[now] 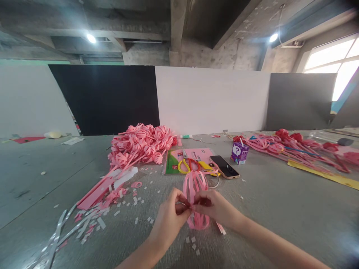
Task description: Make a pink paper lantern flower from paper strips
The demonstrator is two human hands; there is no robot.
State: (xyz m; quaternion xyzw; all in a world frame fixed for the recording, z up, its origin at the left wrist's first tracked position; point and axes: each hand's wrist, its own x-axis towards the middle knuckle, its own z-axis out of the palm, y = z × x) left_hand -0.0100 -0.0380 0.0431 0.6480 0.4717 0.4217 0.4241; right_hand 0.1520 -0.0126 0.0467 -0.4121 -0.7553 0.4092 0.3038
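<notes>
A bundle of looped pink paper strips [195,181] stands in front of me, its strips bowed out above and below a pinched middle. My left hand [172,215] is closed at that middle, thumb and forefinger pressed together. From the other side my right hand [214,207] pinches the same spot, its fingertips meeting those of the left. The exact bit between the fingertips is too small to make out. Just behind the strips lie scissors with yellow handles [183,167] and a thin ring [214,182]. A few cut strip ends [221,228] show below my right hand.
A large heap of pink paper flowers [143,144] lies back left, with flat pink strips [95,192] and scraps nearer. A phone [224,167], a printed sheet [172,162] and a purple drink carton [239,152] stand behind my hands. More pink bundles [269,147] and a yellow strip [322,173] lie right.
</notes>
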